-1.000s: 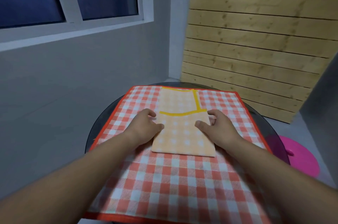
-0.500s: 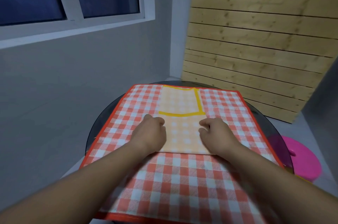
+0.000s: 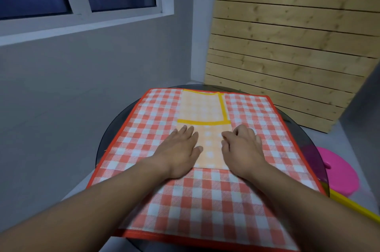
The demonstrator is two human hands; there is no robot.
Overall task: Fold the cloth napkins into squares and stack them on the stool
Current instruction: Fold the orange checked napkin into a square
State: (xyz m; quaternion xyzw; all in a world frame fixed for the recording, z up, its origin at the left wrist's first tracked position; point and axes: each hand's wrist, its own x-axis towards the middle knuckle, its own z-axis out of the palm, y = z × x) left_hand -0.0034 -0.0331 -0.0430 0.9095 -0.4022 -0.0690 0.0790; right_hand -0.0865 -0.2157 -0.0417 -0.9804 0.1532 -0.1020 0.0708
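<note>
Seemingly mid-fold, the left hand point(image 3: 181, 148) lies flat, fingers spread, on the near left part of the yellow napkin point(image 3: 207, 120), which rests on the red checked cloth point(image 3: 205, 196) over the round table point(image 3: 111, 130). Opposite, the right hand point(image 3: 240, 146) presses down with fingers curled, grasping nothing. Next comes folding it to a square, then carrying it to the pink stool point(image 3: 339, 171).

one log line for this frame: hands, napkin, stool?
left hand: flat on folded yellow checked cloth napkin | right hand: curled on it | napkin atop red checked cloth | pink round stool: no napkins
</note>
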